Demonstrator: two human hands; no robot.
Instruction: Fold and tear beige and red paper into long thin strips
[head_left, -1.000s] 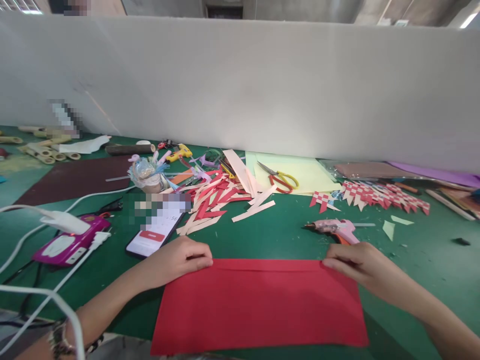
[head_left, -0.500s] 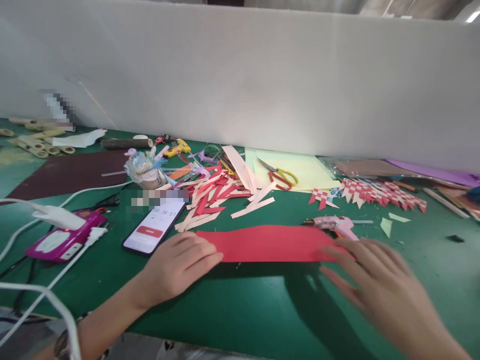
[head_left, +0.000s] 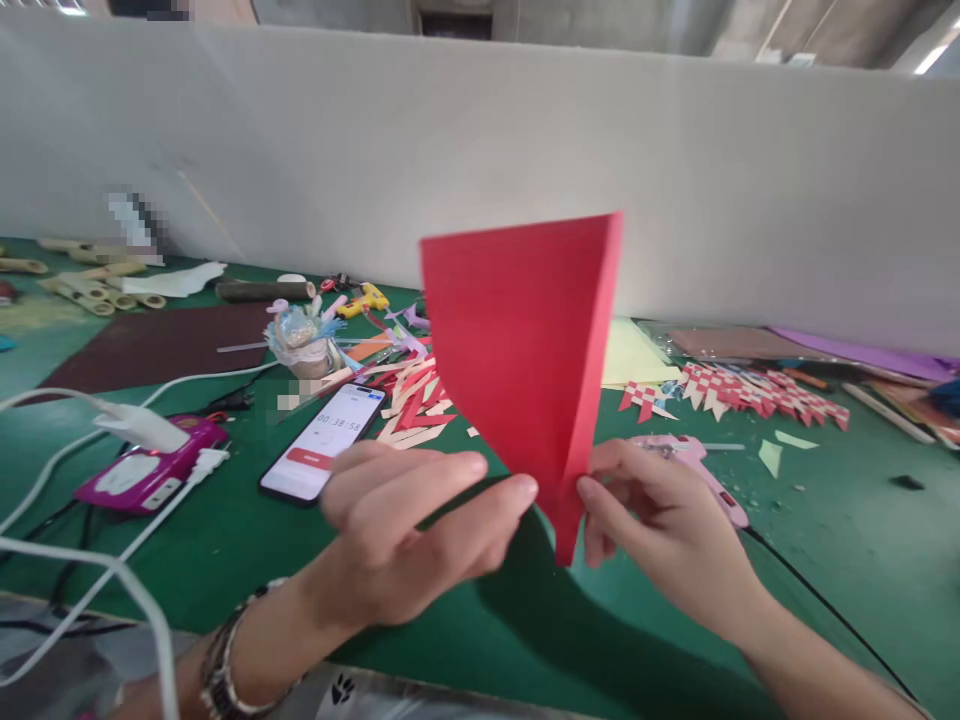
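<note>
Both my hands hold a folded red paper sheet (head_left: 525, 350) upright above the green table (head_left: 135, 550). My left hand (head_left: 405, 530) pinches its lower edge from the left with thumb and fingers. My right hand (head_left: 660, 525) pinches the same lower corner from the right. The sheet stands on end and hides the scissors and the yellow paper behind it.
A phone (head_left: 322, 440) showing a timer lies left of my hands. A purple device (head_left: 150, 475) with white cables sits further left. Red and cream paper strips (head_left: 412, 395), a pink glue gun (head_left: 694, 460), woven red-white pieces (head_left: 757, 390) and a white partition wall (head_left: 750, 200) lie behind.
The red sheet lay flat on the table, then was folded into a narrow strip. Now both hands have lifted it off the table and hold it upright.
</note>
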